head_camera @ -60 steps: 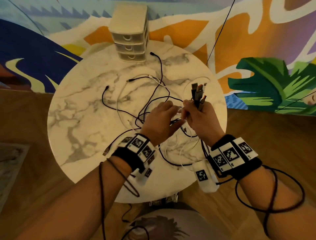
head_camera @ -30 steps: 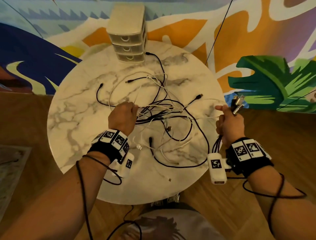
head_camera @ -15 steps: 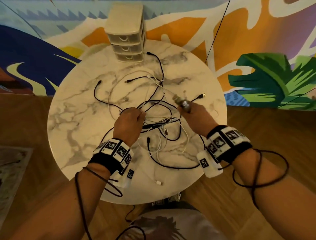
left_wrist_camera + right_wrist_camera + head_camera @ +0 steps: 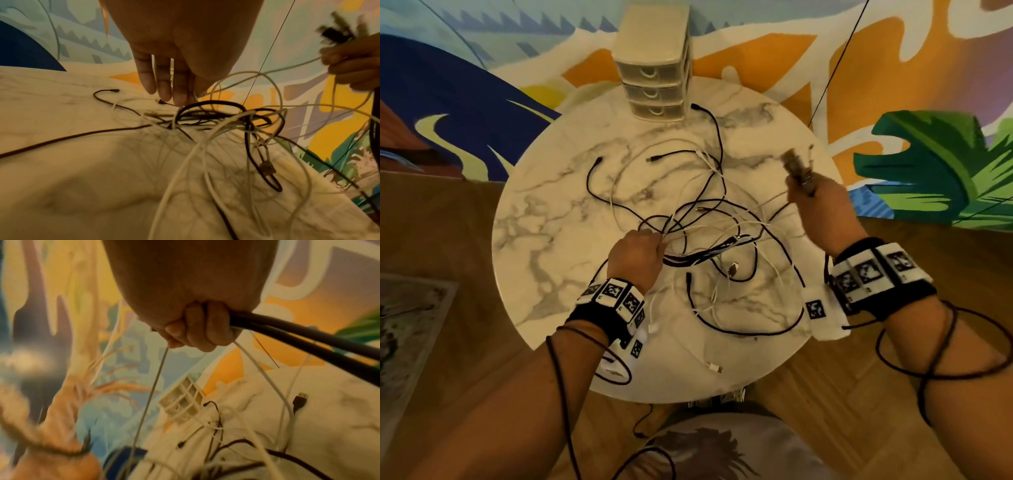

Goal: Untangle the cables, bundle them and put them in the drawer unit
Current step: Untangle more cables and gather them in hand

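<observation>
A tangle of black and white cables (image 4: 709, 240) lies spread over the middle of the round marble table (image 4: 544, 240). My left hand (image 4: 659, 241) is at the tangle's left side; in the left wrist view its fingers (image 4: 164, 84) point down into the loops, and a white strand runs up between fingers and thumb. My right hand (image 4: 804, 192) is raised over the table's right side. It grips a bunch of cable ends, and their plugs (image 4: 798, 168) stick up, blurred. In the right wrist view its fist (image 4: 197, 335) closes round black and white cables. The beige drawer unit (image 4: 654, 68) stands at the far edge with its three drawers closed.
A black plug (image 4: 697, 107) lies right beside the drawer unit. A white plug (image 4: 714, 368) rests near the table's front edge. Wooden floor surrounds the table, and a painted wall rises behind it. Dark sensor leads wrap both forearms.
My right hand has swung up and to the right with the cable ends, drawing strands out of the tangle. My left hand has stayed in the tangle, shifted slightly right.
</observation>
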`<state>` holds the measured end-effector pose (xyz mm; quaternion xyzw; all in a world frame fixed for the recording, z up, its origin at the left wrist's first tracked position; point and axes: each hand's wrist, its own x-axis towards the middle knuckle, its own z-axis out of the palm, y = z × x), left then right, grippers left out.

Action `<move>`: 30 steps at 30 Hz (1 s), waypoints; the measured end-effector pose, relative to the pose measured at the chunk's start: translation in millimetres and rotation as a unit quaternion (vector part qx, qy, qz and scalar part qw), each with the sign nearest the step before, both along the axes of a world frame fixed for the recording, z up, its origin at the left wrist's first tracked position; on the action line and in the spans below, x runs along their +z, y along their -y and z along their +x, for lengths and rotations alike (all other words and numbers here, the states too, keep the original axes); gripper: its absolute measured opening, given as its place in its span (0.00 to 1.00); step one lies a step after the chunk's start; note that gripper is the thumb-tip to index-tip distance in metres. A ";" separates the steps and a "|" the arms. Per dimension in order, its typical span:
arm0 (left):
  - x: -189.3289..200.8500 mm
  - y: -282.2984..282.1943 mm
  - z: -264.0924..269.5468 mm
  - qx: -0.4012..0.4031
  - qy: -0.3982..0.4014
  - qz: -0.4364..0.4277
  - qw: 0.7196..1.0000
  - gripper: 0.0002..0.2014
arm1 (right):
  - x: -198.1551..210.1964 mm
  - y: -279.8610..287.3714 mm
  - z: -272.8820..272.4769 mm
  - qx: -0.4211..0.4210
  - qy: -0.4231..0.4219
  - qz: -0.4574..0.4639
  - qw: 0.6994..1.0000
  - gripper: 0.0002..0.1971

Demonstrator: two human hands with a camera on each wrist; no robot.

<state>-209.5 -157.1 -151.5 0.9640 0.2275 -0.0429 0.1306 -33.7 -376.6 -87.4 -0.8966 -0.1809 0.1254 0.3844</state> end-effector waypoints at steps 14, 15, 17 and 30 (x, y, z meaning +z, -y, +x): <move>11.5 -13.2 -1.2 0.065 0.046 0.002 0.997 0.15 | 23.5 21.8 11.6 -0.209 -0.066 0.289 0.932 0.18; 12.9 -13.2 -0.3 0.074 0.053 -0.001 0.996 0.16 | 22.6 22.3 12.7 -0.214 -0.059 0.286 0.932 0.18; 17.8 -10.9 2.0 0.090 0.075 -0.020 0.993 0.17 | 17.9 21.0 13.1 -0.197 -0.046 0.240 0.950 0.19; 72.1 2.6 27.3 0.068 0.263 -0.109 0.956 0.18 | -13.6 3.4 -12.5 -0.036 -0.069 0.101 0.992 0.17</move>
